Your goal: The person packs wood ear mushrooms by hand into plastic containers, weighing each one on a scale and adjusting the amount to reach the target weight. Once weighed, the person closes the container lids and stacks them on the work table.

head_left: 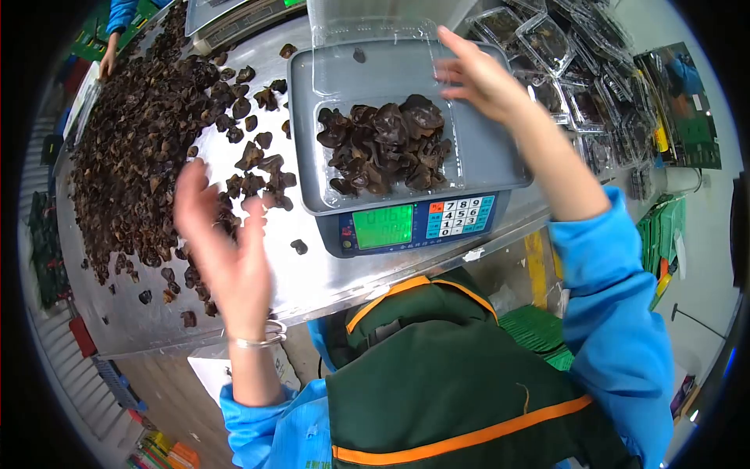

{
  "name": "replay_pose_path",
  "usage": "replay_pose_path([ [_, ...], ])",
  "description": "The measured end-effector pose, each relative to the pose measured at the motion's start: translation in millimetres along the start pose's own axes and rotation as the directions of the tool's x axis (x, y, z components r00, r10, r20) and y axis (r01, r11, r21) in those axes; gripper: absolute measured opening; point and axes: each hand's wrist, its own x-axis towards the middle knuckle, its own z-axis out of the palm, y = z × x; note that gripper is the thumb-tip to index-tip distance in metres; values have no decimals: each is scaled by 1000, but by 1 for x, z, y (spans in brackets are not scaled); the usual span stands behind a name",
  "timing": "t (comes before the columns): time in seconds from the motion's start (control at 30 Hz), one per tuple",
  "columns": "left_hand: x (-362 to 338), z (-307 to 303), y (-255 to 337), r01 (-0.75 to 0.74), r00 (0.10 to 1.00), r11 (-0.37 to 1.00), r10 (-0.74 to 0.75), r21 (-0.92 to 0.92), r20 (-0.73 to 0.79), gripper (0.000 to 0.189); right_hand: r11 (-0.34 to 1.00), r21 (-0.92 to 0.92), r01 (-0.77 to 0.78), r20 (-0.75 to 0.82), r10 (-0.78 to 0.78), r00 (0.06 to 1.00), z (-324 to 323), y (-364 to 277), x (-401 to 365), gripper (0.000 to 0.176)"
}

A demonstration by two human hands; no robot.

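Observation:
A clear plastic clamshell box lies on the grey tray of a digital scale, its lid folded back. Dark wood ear mushrooms fill much of its base. My right hand is over the tray's right side, fingers stretched out, right beside the lid's edge. Over the table's front left, my left hand is blurred, with thumb and fingers spread and nothing visible in it. Loose mushrooms lie between that hand and the scale. One small piece sits apart at the lid end.
A large heap of wood ear mushrooms covers the left of the metal table. Filled clear boxes are piled at the right. Another scale stands at the back. A co-worker's hand reaches in at the upper left.

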Motion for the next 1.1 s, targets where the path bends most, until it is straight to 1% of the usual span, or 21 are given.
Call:
replay_pose_path([
  [0.03, 3, 9, 10, 60, 992, 998, -63, 32, 108, 50, 989, 135, 64, -89, -52, 995, 15, -6, 4, 79],
  [0.1, 13, 14, 0, 406, 914, 857, -380, -318, 143, 45, 915, 371, 159, -243, -69, 967, 18, -15, 5, 73],
  [0.13, 18, 10, -7, 539, 836, 701, -513, -468, 194, 46, 921, 353, 166, -187, -105, 977, -1, -15, -2, 70],
  [0.2, 18, 7, -12, 663, 736, 695, -540, -279, 408, 56, 920, -182, 348, 6, -353, 936, -22, -17, -42, 61],
  [0.27, 14, 15, -5, 858, 437, 497, -568, -132, 698, 48, 626, -703, 338, 132, -352, 927, -26, 15, -85, 58],
  [0.3, 7, 22, -11, 849, 435, 508, -513, -146, 740, 42, 803, -592, 72, 121, 0, 993, -21, 19, -100, 55],
  [0.33, -2, 32, -19, 835, 434, 526, -449, -161, 781, 35, 854, -463, -238, 156, 343, 926, -19, 22, -111, 51],
  [0.4, -1, 35, -21, 901, 384, 383, -480, -205, 789, 20, 942, -141, -303, 297, 332, 895, -23, 36, -122, 40],
  [0.43, 3, 34, -19, 919, 330, 359, -478, -162, 814, 18, 946, -129, -298, 286, 324, 902, -22, 40, -124, 40],
  [0.53, 14, 39, -8, 928, 201, 372, -461, -18, 864, 13, 916, 266, -299, 205, 249, 947, -12, 49, -123, 21],
  [0.6, 21, 50, 12, 876, 291, 483, -506, -13, 812, 11, 915, 372, -154, 171, 96, 981, -20, 56, -121, 18],
  [0.67, 32, 54, 45, 879, 325, 470, -467, -80, 822, 11, 938, 332, -96, 199, 29, 980, -55, 43, -135, 20],
  [0.73, 40, 60, 81, 863, 303, 492, -324, -114, 896, 14, 839, 541, -60, 24, 56, 998, -78, 45, -156, 33],
  [0.77, 41, 75, 102, 851, 279, 512, -254, -116, 926, 16, 606, 785, 125, -89, -89, 992, -73, 30, -163, 53],
  [0.8, 40, 90, 120, 840, 250, 530, -190, -115, 949, 19, 316, 946, 77, -12, -204, 979, -76, 45, -155, 59],
  [0.87, 36, 134, 143, 696, 277, 697, -38, -173, 960, 24, 47, 996, -77, 81, -114, 990, -74, 58, -134, 53],
  [0.9, 55, 139, 151, 195, 300, 966, 106, -170, 948, 26, 84, 996, -35, 36, -15, 999, -85, 53, -123, 48],
  [0.93, 74, 146, 152, -235, 441, 893, 449, -383, 777, 35, 107, 994, -31, 29, 25, 999, -111, 49, -113, 45],
  [1.0, 126, 152, 129, -692, 594, 722, 550, 24, 587, 57, 167, 986, 0, 3, -17, 1000, -166, 38, -96, 41],
  [1.07, 183, 162, 108, -673, 739, 558, 484, 485, 468, 58, 396, 918, 9, -71, 143, 987, -221, 68, -51, 34],
  [1.1, 207, 165, 85, -687, 726, 481, 493, 545, 480, 52, 424, 901, 95, -158, 116, 981, -235, 60, -31, 34],
])
